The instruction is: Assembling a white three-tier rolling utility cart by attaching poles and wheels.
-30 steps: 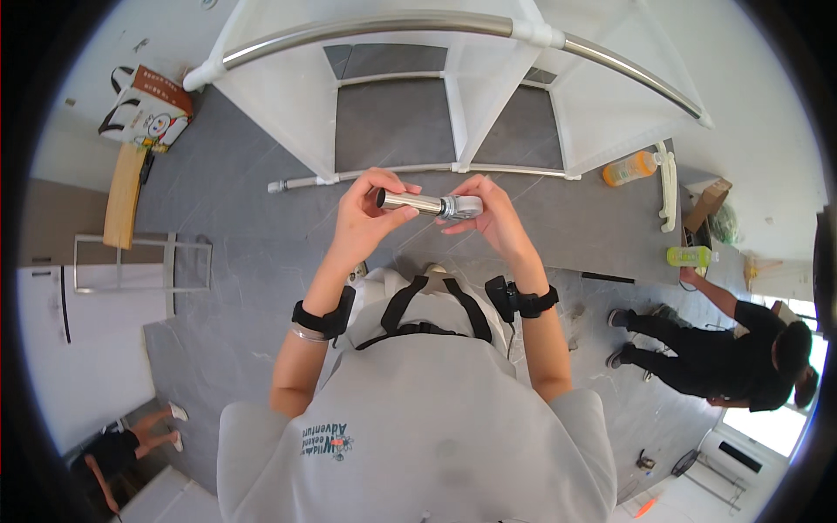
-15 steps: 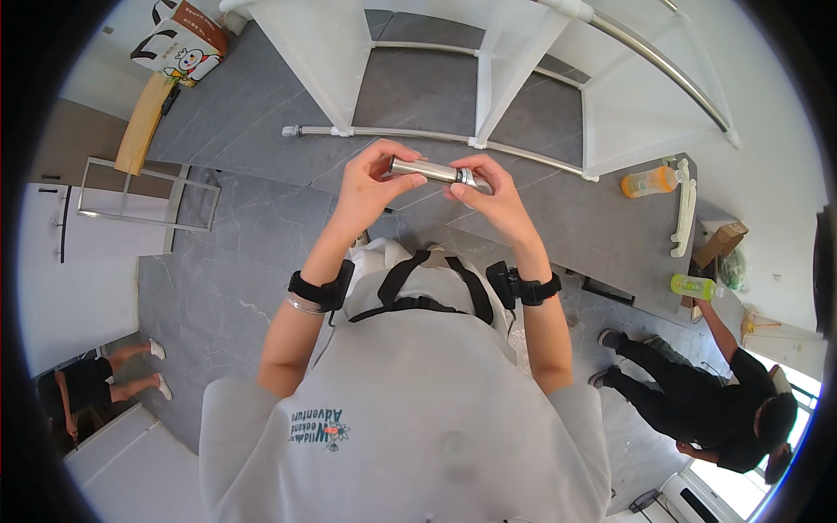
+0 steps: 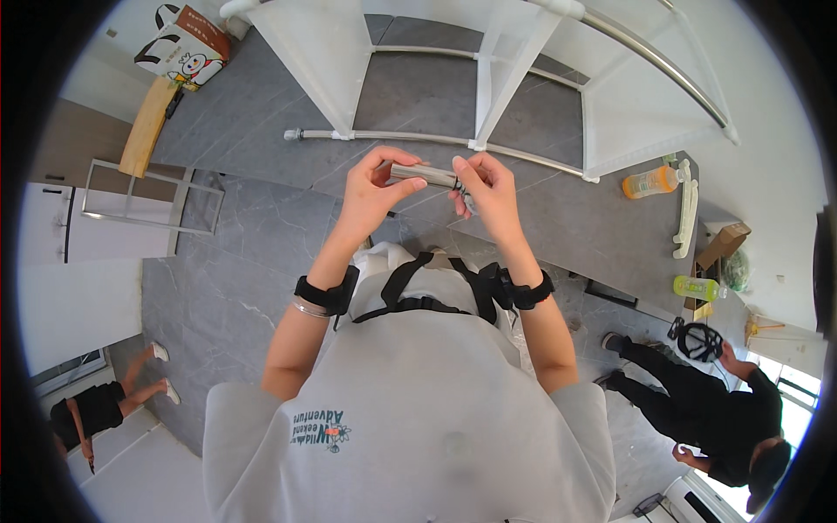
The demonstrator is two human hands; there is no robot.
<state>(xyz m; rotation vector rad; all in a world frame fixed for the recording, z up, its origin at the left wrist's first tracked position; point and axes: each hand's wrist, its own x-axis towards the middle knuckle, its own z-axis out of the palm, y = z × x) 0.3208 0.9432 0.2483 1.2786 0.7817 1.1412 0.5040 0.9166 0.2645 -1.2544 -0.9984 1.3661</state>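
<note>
Thumb and fingers of the left hand [image 3: 370, 193] pinch the short metal tube [image 3: 427, 174] around its left part, while the right hand [image 3: 490, 187] closes at the opposite end on a grey end piece [image 3: 471, 204], mostly hidden by the fingers. Held between the two hands, the tube has its long axis running left to right across the body — its right end dips a little toward the person. From the left grip the tube points straight at the right hand, whose thumb sits by its right end; the end piece tilts more steeply toward the body, though whether it is seated in the tube I cannot tell. Beyond the hands a metal rail [image 3: 414, 135] of the white-panelled rack [image 3: 327, 61] runs nearly parallel — well to the right, an orange bottle [image 3: 649, 183] lies on the grey tabletop [image 3: 558, 222].
</note>
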